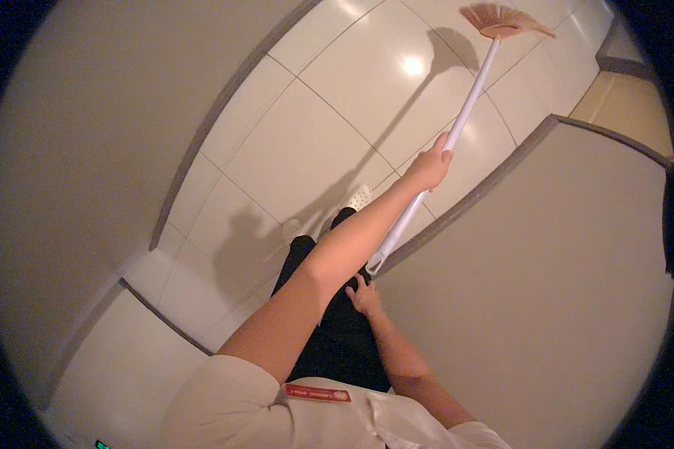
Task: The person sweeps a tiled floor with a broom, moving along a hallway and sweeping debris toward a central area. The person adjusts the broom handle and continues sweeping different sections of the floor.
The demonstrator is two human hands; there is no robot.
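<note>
A broom [472, 95] with a pale plastic handle and fanned light-brown bristles slants from the top right down towards my body. My left hand [429, 167] is closed around the middle of its handle. The bristle head hangs over the tiled floor [292, 129]; whether it touches the tiles I cannot tell. Just below the handle's looped lower end is my right hand [365, 296], its fingers apart and empty, in front of my black trousers.
A wall with a dark baseboard [202, 134] runs along the left. Another wall [517, 236] with a similar baseboard stands close on the right, its corner at the upper right. My white perforated shoes [359, 196] are on the tiles, where shadows fall.
</note>
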